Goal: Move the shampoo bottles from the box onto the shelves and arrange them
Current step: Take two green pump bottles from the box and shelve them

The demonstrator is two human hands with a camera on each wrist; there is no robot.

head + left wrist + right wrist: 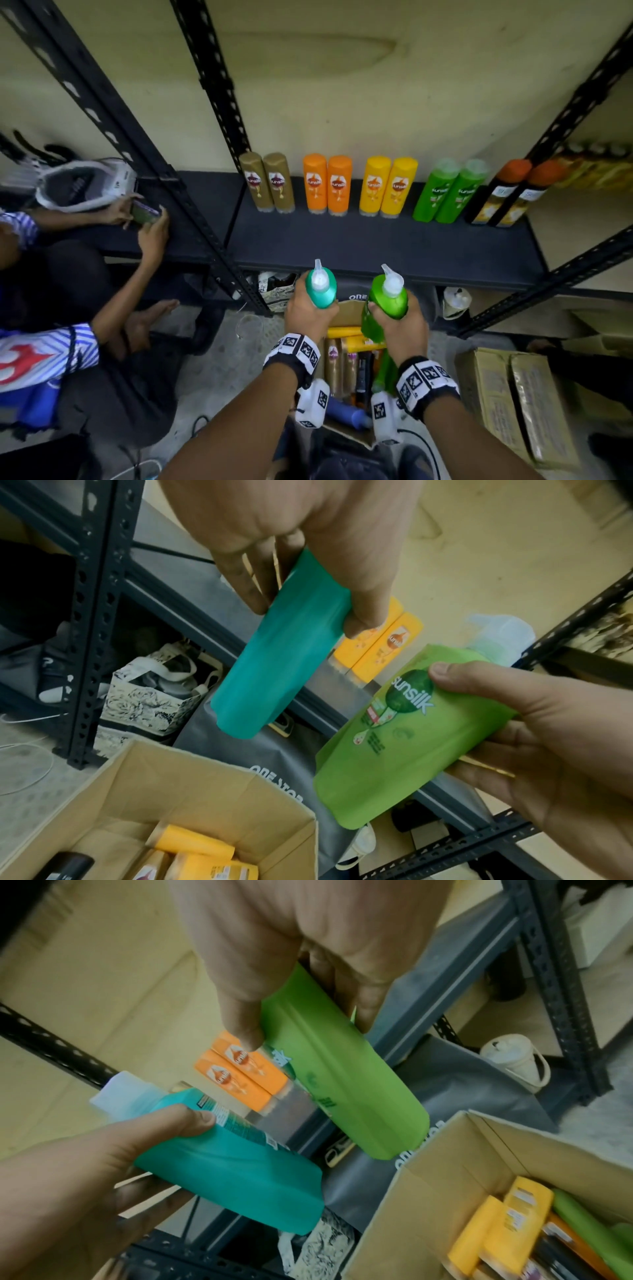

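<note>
My left hand grips a teal pump bottle upright by its body. My right hand grips a green Sunsilk pump bottle the same way. Both bottles hang side by side just before the front edge of the dark shelf and above the open cardboard box. Inside the box lie several yellow, gold and green bottles. Along the back of the shelf stand pairs of bottles: gold, orange, yellow, green and dark with orange caps.
Black perforated uprights frame the shelf bay. A seated person holds a phone at the left. Closed cardboard boxes lie on the floor at the right. Under the shelf sit a patterned bag, a grey bag and a white jug.
</note>
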